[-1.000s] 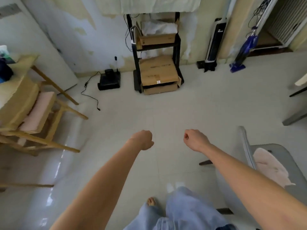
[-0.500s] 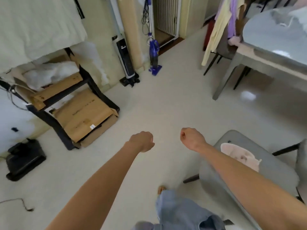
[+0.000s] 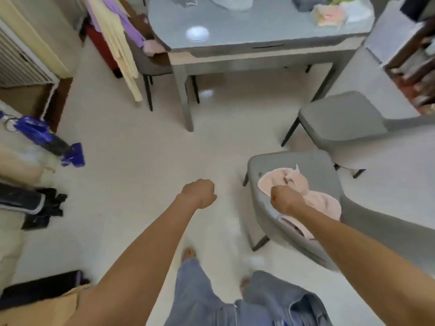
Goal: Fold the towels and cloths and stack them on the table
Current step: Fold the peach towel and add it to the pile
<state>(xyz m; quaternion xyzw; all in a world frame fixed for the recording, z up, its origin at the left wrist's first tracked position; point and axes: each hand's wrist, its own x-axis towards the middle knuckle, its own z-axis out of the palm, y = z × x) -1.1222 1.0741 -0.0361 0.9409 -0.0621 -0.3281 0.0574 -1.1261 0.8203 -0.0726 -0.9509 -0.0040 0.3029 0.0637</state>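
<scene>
A crumpled pink towel [image 3: 313, 196] lies on the seat of the near grey chair [image 3: 282, 163] at the lower right. My right hand [image 3: 286, 200] is a closed fist held out over the near edge of that towel, holding nothing. My left hand [image 3: 200, 193] is also a fist, empty, above bare floor left of the chair. The grey table [image 3: 235, 34] stands ahead at the top, with folded cloths [image 3: 329, 12] and other fabric on its far side. Yellow and purple cloths [image 3: 117, 36] hang over a chair at the table's left.
A second grey chair [image 3: 339, 118] stands right of the table. A blue vacuum [image 3: 54, 142] leans at the left, with a dark bag [image 3: 30, 205] below it. Shelves [image 3: 414, 55] fill the right edge. My legs and bare feet [image 3: 188, 252] are on pale floor.
The view has swung right, away from the wall shelf and cardboard boxes, to face the table and chairs. Both fists stay held out in front, empty; the right one now sits over the pink towel.
</scene>
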